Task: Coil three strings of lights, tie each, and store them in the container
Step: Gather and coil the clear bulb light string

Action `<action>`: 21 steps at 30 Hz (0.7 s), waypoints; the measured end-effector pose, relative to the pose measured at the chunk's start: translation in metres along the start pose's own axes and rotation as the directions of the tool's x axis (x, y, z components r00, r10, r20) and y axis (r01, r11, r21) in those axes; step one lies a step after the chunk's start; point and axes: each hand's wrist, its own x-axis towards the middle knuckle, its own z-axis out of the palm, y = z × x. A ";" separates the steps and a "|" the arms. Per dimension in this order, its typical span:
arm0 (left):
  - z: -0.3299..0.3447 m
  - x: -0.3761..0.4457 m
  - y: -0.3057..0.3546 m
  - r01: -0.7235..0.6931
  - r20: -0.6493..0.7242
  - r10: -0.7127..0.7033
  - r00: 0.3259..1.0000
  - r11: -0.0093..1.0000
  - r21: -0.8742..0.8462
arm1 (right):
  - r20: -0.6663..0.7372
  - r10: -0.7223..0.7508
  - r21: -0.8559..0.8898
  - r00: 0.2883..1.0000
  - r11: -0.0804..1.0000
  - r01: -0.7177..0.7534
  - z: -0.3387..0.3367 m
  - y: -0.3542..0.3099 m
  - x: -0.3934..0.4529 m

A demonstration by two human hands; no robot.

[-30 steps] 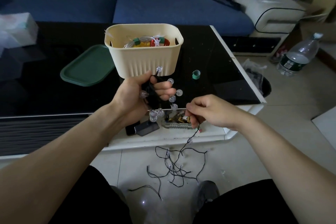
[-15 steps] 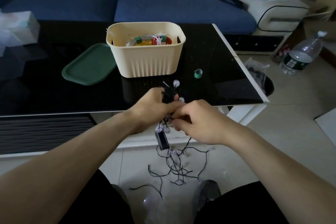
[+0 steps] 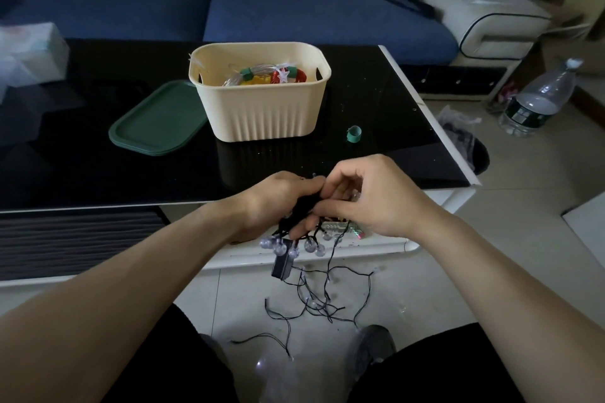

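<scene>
My left hand grips the coil; my right hand pinches its wire. Loose string trails straight below both hands, nearer the right.

Looks like home living rm to me: blue sofa w/ cushions, low black glass desk, tiled floor, water bottle.

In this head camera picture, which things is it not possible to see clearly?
- Head view: the coiled part of the black light string is hidden between the left hand and right hand; the number of loops is unclear.
- The contents of the cream container are partly hidden by its front wall.
- The bulbs on the floor are too small and dim to count.
</scene>
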 end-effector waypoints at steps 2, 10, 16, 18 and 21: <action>0.000 -0.001 -0.001 0.015 0.000 -0.015 1.000 1.000 0.022 | 0.090 0.006 0.015 0.996 1.000 -0.007 -0.002 0.006 0.000; -0.004 -0.008 0.001 -0.091 0.110 0.077 0.991 0.988 0.121 | -0.091 -0.058 0.010 0.994 0.998 0.059 -0.002 0.013 0.003; -0.002 -0.003 0.001 -0.091 -0.022 0.088 0.996 0.986 -0.140 | -0.355 0.033 0.030 0.934 0.999 -0.023 0.006 0.013 0.010; -0.003 -0.001 0.004 -0.083 -0.081 0.064 0.995 0.966 -0.244 | -0.381 0.124 0.048 0.916 0.992 -0.114 0.006 0.013 0.012; -0.005 0.000 0.005 -0.083 -0.153 0.035 0.988 0.944 -0.319 | -0.195 0.211 0.085 0.958 0.977 -0.197 0.001 0.016 0.013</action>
